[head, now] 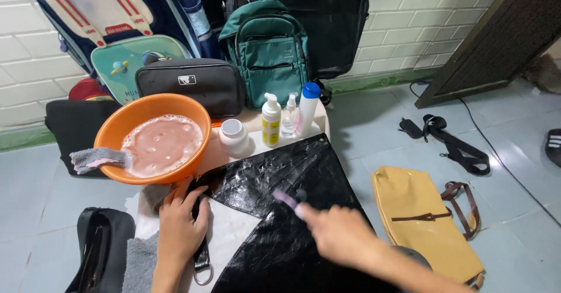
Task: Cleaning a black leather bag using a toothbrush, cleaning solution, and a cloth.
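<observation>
Tabletop: right hand (342, 234) brushes black bag (280, 182).

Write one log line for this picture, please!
left hand: pressing black bag | right hand: scrubbing it with brush | basin: foamy water

From my remote seat I see only two bare forearms and hands coming up from the bottom edge of the head view. The left hand (178, 223) is in sharp focus: no sleeve, no glove, no watch or ring that I can make out, fingernails short and unpainted. The right hand (336, 234) is smeared by blur; its forearm is likewise uncovered, and finer detail I cannot tell.
</observation>
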